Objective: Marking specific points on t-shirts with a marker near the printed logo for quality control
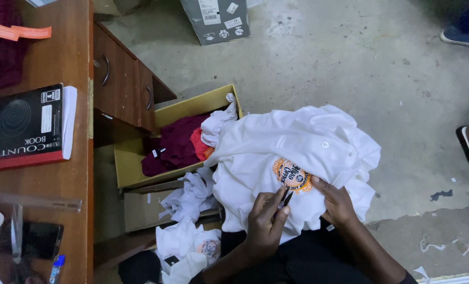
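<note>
Both hands worked on a white shirt [297, 152] spread over the lap: left hand [263, 221] pinched small dark scissors [287, 197] at the orange badge [292, 176], while right hand [337, 202] pressed flat fingers, keeping cloth taut

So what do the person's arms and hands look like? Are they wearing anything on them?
Both arms are bare up to where the picture ends, with no sleeves showing. The left hand and the right hand wear no gloves, and no rings, watch or bracelets can be seen. The fingernails look short and plain. Dark clothing shows lower down, on the lap.
</note>
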